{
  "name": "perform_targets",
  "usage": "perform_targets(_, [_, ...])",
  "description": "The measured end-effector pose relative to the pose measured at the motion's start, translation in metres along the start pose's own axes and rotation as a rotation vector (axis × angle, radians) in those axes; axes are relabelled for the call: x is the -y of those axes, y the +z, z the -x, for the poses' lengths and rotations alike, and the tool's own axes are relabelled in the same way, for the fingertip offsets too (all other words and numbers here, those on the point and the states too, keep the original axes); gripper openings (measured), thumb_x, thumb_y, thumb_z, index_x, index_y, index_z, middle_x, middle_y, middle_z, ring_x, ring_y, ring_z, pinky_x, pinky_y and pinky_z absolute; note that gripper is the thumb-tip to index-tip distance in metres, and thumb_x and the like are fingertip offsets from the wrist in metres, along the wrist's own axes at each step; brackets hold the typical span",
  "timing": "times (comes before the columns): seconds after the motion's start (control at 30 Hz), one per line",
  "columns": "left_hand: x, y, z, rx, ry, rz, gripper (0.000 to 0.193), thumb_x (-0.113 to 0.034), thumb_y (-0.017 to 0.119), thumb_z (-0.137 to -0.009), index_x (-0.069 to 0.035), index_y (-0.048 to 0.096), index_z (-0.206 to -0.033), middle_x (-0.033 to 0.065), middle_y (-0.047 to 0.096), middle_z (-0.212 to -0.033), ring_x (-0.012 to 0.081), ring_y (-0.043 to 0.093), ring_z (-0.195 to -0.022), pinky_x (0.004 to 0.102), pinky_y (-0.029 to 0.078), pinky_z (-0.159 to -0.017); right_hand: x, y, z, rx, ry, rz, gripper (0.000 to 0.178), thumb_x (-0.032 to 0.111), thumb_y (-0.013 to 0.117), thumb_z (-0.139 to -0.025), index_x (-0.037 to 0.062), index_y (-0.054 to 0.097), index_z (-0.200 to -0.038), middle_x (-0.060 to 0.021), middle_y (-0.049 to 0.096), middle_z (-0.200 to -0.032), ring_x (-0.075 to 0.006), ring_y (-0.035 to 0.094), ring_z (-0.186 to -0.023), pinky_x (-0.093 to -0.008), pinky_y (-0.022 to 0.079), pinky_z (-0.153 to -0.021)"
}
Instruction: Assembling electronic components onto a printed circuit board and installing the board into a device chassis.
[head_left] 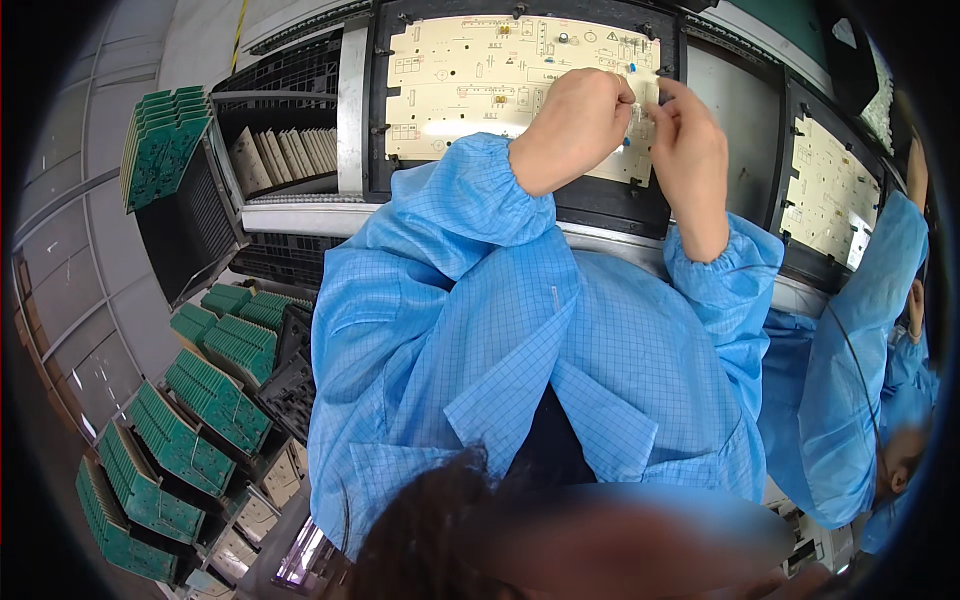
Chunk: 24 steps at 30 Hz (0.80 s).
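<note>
A cream circuit board [440, 50] with printed markings sits in a black frame [377, 100] in front of me. My left hand [572, 128] is over the board's right half. Its fingers are curled closed, and whatever they may hold is hidden. Close by, at the board's right edge, my right hand [690, 150] has thumb and forefinger bent and a little apart, with nothing visible between them. Small blue components [632, 68] stand on the board near the fingers. Yellow components [500, 99] show farther left.
Left of the frame, a black rack [290, 110] holds upright cream boards [285, 158]. Green boards [165, 140] fill another rack, with several more stacks [215, 385] at lower left. On the right lies a second framed board [830, 190], beside a co-worker's blue sleeve [870, 300].
</note>
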<state>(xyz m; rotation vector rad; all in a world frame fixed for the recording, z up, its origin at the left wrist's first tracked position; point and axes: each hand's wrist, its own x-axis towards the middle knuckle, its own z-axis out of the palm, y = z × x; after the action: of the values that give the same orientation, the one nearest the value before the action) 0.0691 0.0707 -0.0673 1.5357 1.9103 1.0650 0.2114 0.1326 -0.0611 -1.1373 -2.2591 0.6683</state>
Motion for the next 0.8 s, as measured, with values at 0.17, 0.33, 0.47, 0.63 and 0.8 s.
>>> perform_targets(0.17, [0.001,0.005,0.000,-0.004,0.035,-0.030,0.012,-0.004,0.063,-0.079,0.005,0.072,-0.079,0.0237,0.067,-0.075,0.0393,0.066,-0.073,0.0453,0.053,-0.072,-0.016,-0.010,0.003,-0.180,0.053,-0.081,0.022,0.005,0.060,-0.091,0.0027,0.065,-0.112,-0.0158,0.066,-0.089,-0.0316,0.064,-0.080,-0.0404,0.051,-0.071])
perform_targets(0.33, [0.005,0.011,-0.002,-0.003,0.073,-0.116,0.017,-0.009,0.066,-0.083,0.003,0.073,-0.092,0.0198,0.070,-0.077,0.0322,0.069,-0.068,0.0381,0.055,-0.066,-0.036,-0.008,0.007,-0.250,0.000,-0.039,0.021,0.005,0.057,-0.097,0.0035,0.068,-0.115,-0.0115,0.069,-0.096,-0.0164,0.064,-0.077,-0.0275,0.052,-0.067])
perform_targets(0.47, [0.003,0.013,-0.004,0.004,0.109,-0.152,0.016,-0.009,0.066,-0.082,0.003,0.073,-0.090,0.0202,0.070,-0.078,0.0329,0.069,-0.070,0.0386,0.055,-0.068,-0.044,-0.004,0.008,-0.268,-0.002,-0.072,0.020,0.004,0.056,-0.097,0.0033,0.069,-0.113,-0.0110,0.069,-0.098,-0.0167,0.066,-0.080,-0.0268,0.052,-0.069])
perform_targets(0.63, [0.005,0.017,-0.001,0.018,0.103,-0.152,0.015,-0.007,0.065,-0.082,0.004,0.072,-0.089,0.0204,0.069,-0.077,0.0350,0.068,-0.072,0.0407,0.054,-0.069,-0.046,-0.002,0.009,-0.269,-0.005,-0.134,0.021,0.001,0.055,-0.097,0.0029,0.069,-0.113,-0.0107,0.068,-0.096,-0.0159,0.065,-0.081,-0.0258,0.052,-0.070])
perform_targets(0.8, [0.003,0.019,0.000,0.019,0.241,-0.333,0.015,-0.008,0.066,-0.084,0.003,0.073,-0.092,0.0218,0.067,-0.084,0.0385,0.064,-0.080,0.0429,0.052,-0.076,-0.048,0.000,0.009,-0.271,-0.012,-0.179,0.021,0.002,0.055,-0.098,0.0027,0.068,-0.113,-0.0095,0.067,-0.094,-0.0137,0.063,-0.080,-0.0242,0.050,-0.068])
